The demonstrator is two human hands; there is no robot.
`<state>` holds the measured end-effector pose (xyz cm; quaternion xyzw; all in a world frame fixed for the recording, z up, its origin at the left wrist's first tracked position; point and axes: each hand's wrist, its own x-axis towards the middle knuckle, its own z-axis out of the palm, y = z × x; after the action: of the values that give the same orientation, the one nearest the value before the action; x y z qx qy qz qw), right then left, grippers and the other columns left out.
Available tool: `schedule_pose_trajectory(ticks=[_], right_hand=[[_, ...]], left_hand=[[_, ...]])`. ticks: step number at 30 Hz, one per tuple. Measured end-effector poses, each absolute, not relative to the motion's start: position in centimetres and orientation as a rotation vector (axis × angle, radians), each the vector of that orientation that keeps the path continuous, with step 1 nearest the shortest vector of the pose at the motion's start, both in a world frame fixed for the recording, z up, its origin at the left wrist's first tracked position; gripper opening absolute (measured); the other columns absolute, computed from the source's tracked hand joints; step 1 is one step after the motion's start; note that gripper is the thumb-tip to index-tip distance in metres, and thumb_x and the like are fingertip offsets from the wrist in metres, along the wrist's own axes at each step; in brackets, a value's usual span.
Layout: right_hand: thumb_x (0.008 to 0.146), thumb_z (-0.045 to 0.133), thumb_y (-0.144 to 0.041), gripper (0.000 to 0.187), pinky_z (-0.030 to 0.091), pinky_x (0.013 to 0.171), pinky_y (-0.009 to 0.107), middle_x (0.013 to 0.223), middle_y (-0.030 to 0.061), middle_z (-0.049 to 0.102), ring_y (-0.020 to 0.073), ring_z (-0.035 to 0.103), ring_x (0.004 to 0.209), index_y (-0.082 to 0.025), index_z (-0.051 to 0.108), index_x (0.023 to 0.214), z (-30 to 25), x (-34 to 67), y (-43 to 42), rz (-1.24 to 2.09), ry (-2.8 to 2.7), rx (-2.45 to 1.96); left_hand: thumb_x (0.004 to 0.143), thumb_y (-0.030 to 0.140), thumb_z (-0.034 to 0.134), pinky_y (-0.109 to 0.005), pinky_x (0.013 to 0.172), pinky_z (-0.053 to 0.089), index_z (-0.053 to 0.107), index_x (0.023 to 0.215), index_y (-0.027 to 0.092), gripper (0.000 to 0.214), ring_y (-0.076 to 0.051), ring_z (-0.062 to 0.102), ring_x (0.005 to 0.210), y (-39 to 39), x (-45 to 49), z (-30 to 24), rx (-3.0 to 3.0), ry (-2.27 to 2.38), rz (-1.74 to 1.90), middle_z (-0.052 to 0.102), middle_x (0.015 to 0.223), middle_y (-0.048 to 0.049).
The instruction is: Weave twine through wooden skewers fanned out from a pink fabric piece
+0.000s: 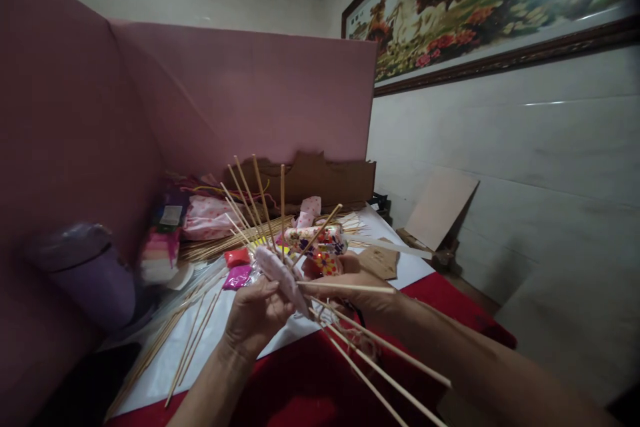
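Note:
My left hand point(260, 312) grips a pale, cloth-like disc point(283, 280) by its lower left edge, thumb in front. Thin wooden sticks point(260, 187) fan out from the disc, some pointing up and away, others point(380, 340) down to the right. My right hand point(357, 283) is at the disc's right side, behind several sticks. Its fingers are bent near the rim, and what they pinch is hidden. Just beyond lies a flower-patterned roll in shiny wrap point(317, 238). Red point(237, 257) and magenta point(238, 276) packets lie left of the disc.
Loose sticks point(193, 340) lie on the white sheet point(200, 363) over a red cloth point(450, 300). Behind are a stick bundle point(210, 248), pink patterned cloth point(213, 217) and torn cardboard point(330, 183). A lilac lidded container point(95, 280) stands left; a pink partition point(250, 93) rises behind.

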<state>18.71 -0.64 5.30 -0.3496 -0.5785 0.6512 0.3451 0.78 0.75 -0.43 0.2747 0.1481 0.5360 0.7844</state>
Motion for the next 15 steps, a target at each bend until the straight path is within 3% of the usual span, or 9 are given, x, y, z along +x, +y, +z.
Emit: schedule_pose_trajectory(ticks=[3,8,15], right_hand=[[0.064,0.070,-0.034,0.026,0.030,0.039,0.017,0.059,-0.0022,0.056,0.0055,0.044,0.044,-0.015,0.064,0.080,5.1,18.7,-0.5,1.681,-1.361,-0.941],[0.074,0.060,-0.044,0.032,0.027,0.035,0.017,0.048,-0.0031,0.050,0.0044,0.038,0.036,-0.012,0.062,0.071,5.4,20.2,-1.0,1.645,-1.448,-0.927],[0.070,0.063,-0.050,0.037,0.026,0.032,0.016,0.048,-0.0037,0.049,0.0037,0.038,0.034,-0.014,0.059,0.069,6.1,22.0,-2.0,1.746,-1.569,-1.039]], left_hand=[[0.070,0.008,0.058,-0.023,0.056,0.053,0.065,0.082,0.014,0.015,-0.019,0.066,0.071,0.9,0.8,-0.6,0.569,0.316,1.166,0.070,0.081,-0.0077],[0.072,0.010,0.060,-0.023,0.061,0.054,0.066,0.081,0.016,0.012,-0.017,0.067,0.071,1.1,0.4,-0.7,0.462,0.349,1.215,0.071,0.077,-0.0042],[0.073,0.007,0.058,-0.024,0.060,0.054,0.067,0.077,0.014,0.011,-0.016,0.066,0.064,1.0,0.6,-0.5,0.403,0.384,1.260,0.071,0.073,-0.0042]])
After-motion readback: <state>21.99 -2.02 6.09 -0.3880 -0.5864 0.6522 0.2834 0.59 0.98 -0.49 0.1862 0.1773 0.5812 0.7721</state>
